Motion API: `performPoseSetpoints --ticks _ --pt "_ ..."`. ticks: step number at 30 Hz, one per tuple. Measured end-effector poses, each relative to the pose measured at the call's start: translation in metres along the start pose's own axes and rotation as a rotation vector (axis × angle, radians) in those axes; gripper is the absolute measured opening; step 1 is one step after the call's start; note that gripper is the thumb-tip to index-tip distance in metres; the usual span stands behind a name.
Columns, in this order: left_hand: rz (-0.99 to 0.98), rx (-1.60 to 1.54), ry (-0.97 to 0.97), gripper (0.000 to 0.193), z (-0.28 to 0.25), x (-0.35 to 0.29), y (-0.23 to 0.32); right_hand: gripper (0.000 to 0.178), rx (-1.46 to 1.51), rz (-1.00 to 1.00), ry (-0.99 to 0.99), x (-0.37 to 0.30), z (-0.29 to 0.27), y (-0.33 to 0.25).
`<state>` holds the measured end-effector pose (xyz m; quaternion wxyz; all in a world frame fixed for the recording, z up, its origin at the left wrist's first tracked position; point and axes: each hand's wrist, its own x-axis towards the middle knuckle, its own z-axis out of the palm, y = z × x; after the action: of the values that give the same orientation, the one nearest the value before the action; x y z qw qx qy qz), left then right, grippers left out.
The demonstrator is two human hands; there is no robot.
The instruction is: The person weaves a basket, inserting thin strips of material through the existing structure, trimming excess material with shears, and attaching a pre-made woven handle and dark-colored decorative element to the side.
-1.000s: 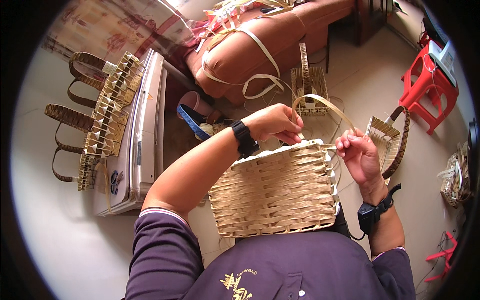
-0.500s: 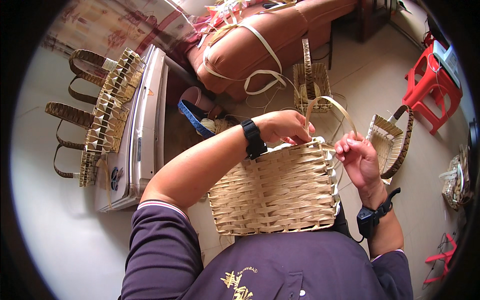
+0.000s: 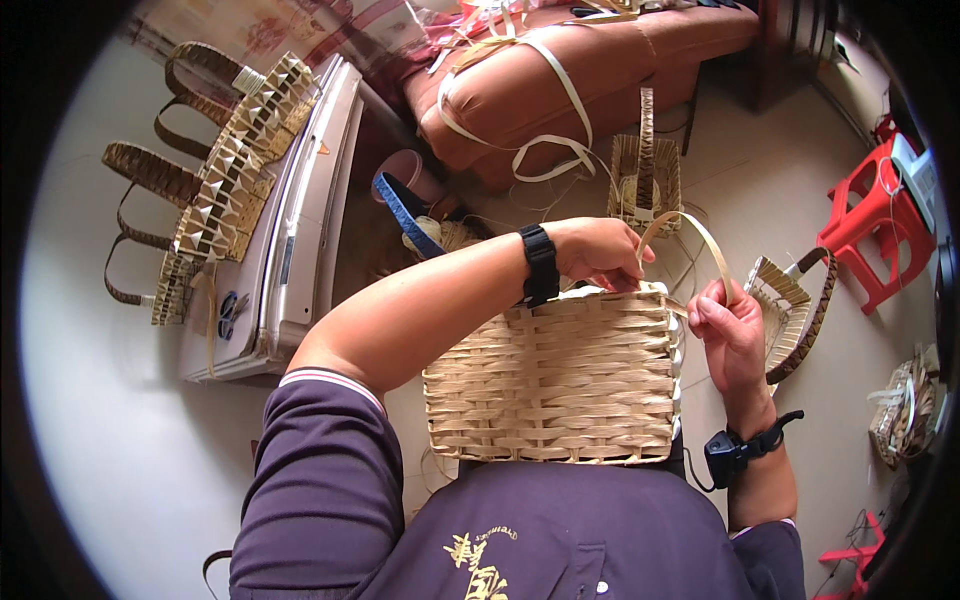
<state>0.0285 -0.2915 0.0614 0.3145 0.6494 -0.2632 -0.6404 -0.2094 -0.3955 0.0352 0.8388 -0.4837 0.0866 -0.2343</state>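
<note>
A woven tan basket (image 3: 550, 385) rests on its side against my lap, its woven wall facing up at me and its rim at the far edge. My left hand (image 3: 603, 254) reaches over that rim near the far right corner, fingers closed around one end of a flat tan strip (image 3: 690, 222). From there the strip arches up and over to my right hand (image 3: 730, 325), which pinches it beside the basket's right edge. Part of the left fingertips is hidden behind the rim.
Finished handled baskets (image 3: 225, 180) line a pale cabinet (image 3: 310, 210) at left, with scissors (image 3: 232, 312) on it. More handled baskets (image 3: 645, 170) (image 3: 790, 305) stand on the floor beyond. A brown sofa (image 3: 590, 80) carries loose strips; a red stool (image 3: 880, 225) is at right.
The view has shifted slightly, so surroundings sit a little differently. Both hands keep their hold on the strip; the right hand has moved slightly, its fingers more curled.
</note>
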Motion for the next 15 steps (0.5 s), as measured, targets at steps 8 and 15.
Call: performPoseSetpoints --ticks 8,15 --pt "-0.033 0.042 -0.104 0.043 0.005 0.001 0.010 0.008 -0.011 0.004 -0.007 -0.001 -0.003 0.000" --pt "0.003 0.134 -0.080 0.039 0.010 -0.007 0.017 0.025 -0.854 -0.212 -0.079 0.003 0.018 -0.011"
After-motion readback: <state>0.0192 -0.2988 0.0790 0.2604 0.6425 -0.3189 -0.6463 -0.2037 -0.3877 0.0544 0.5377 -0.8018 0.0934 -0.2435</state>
